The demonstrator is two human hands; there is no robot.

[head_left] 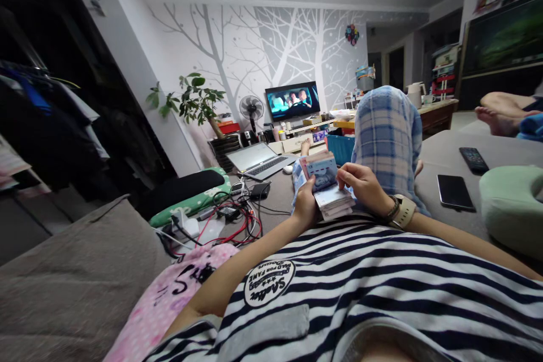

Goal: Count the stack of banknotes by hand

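Observation:
A thick wad of banknotes (334,201) is bent open above my striped shirt. Its upright part shows bluish and pinkish notes, while pale ones lie flat toward me. My left hand (306,202) is closed around the left side of the wad, thumb pressed on the front. At the right edge, the fingers of my right hand (363,185) pinch a banknote (323,175); their tips partly hide it. The right wrist wears a pale watch (404,212) and a dark bracelet.
An open laptop (259,161), a mouse (288,169) and tangled cables (240,215) lie to the left. On the right are a phone (455,192), a remote (473,160) and a green neck pillow (509,203). My raised knee (384,136) stands behind the notes. Another person's foot (496,119) shows far right.

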